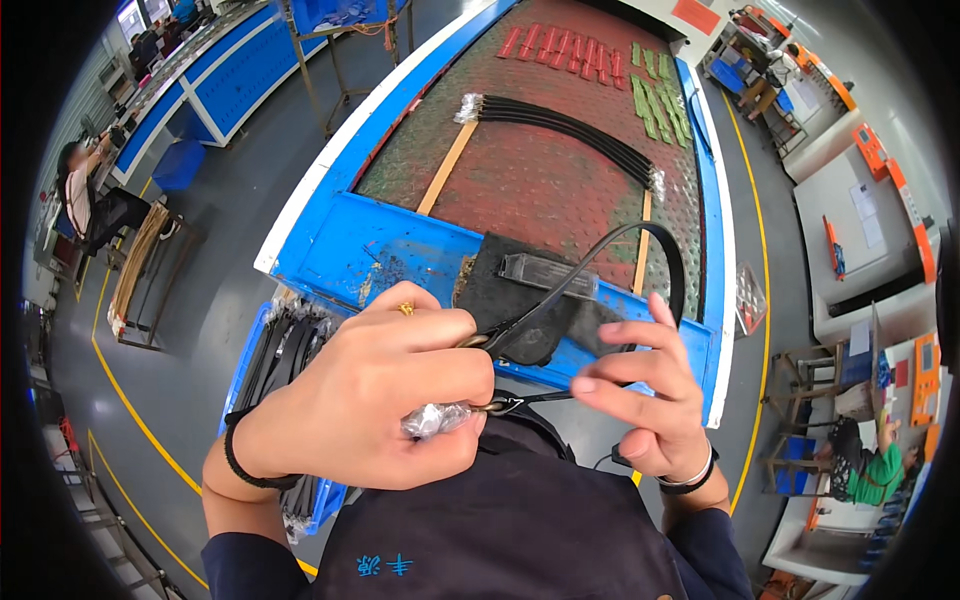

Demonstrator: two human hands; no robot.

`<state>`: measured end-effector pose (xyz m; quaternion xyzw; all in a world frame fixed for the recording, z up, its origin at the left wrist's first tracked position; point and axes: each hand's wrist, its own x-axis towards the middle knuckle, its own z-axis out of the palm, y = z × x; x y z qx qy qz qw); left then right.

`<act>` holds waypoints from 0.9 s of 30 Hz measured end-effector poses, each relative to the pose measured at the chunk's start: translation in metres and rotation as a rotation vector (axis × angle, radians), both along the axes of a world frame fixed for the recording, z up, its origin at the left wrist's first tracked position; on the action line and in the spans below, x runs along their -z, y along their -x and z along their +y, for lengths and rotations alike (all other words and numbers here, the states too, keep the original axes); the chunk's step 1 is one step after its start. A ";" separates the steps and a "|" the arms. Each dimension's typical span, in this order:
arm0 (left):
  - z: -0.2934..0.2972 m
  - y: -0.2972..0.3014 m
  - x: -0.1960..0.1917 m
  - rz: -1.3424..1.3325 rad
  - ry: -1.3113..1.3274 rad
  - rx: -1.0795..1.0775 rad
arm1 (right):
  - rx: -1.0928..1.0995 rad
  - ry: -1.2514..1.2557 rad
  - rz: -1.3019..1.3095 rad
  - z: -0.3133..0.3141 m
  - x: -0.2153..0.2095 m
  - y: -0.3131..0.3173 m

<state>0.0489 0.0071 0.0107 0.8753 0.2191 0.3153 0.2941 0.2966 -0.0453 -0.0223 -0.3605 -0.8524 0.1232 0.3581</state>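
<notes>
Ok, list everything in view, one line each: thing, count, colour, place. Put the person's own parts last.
Thin looped cable with metal ends: one, black, held between both hands.
Dark cloth pad: one, black, on the table's near edge.
Long work table with perforated top: one, blue frame, dark red surface, ahead.
Bundle of long cables with plastic-wrapped ends: one, black, mid-table.
Flat red strips: a row, far end of the table.
Flat green strips: a group, far right of the table.
Bin of black cables: one, blue, below the table at left.
Other people: one seated far left, one seated lower right.
Left hand: gold ring, black wristband, closed on the cable's end.
Right hand: fingers spread, pinching the cable.
</notes>
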 end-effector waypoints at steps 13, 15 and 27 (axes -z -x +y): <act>-0.002 0.003 0.002 -0.030 -0.004 -0.019 | -0.056 0.008 -0.073 0.005 -0.001 0.011; -0.002 0.003 0.001 -0.029 0.000 -0.019 | -0.052 -0.002 -0.077 0.005 -0.001 0.011; -0.001 0.002 0.004 -0.041 -0.022 -0.018 | -0.010 0.003 -0.049 0.005 0.003 0.012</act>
